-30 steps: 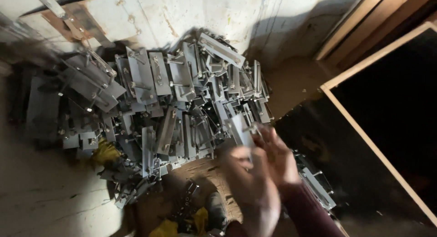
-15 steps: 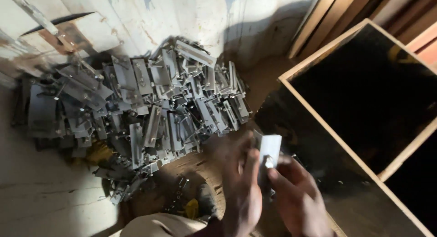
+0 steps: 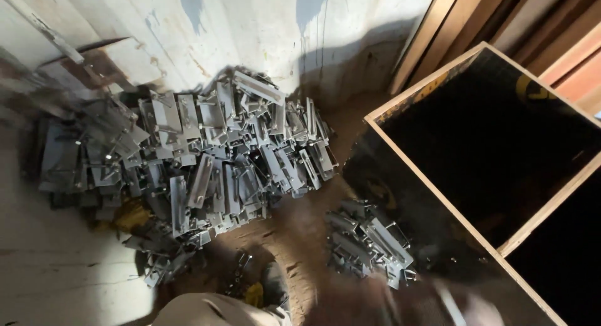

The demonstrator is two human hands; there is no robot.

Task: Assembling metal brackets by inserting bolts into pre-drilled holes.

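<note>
At the bottom edge, near 5 o'clock of the view, a blurred hand (image 3: 476, 310) shows only in part, with a pale blurred strip (image 3: 451, 301) just beside it. The blur is strong, so I cannot tell which hand it is, nor whether the fingers are closed or open, nor whether it holds the strip. No second hand is clear in the view.

The things nearest to this hand are a small heap of grey metal brackets (image 3: 372, 241), lying on the brown dirt floor (image 3: 300, 229) at about 10 o'clock from the hand. One long flat bracket (image 3: 388, 238) lies on top of this heap, tilted.

To the right of the small heap, from 1 to 4 o'clock of the view, stands a big wooden box (image 3: 438, 194) with a pale frame and a dark inside.

Further out, at 9 to 11 o'clock from the small heap, a much bigger pile of the same grey brackets (image 3: 206, 151) lies against a stained white wall (image 3: 250, 32). Something yellow (image 3: 131, 213) shows under its lower left side.

At 6 o'clock of the view I see a shoe (image 3: 275, 285) on the dirt and a piece of beige cloth (image 3: 206, 310), probably the person's trouser leg. Wooden boards (image 3: 438, 32) lean in the corner at 1 o'clock.
</note>
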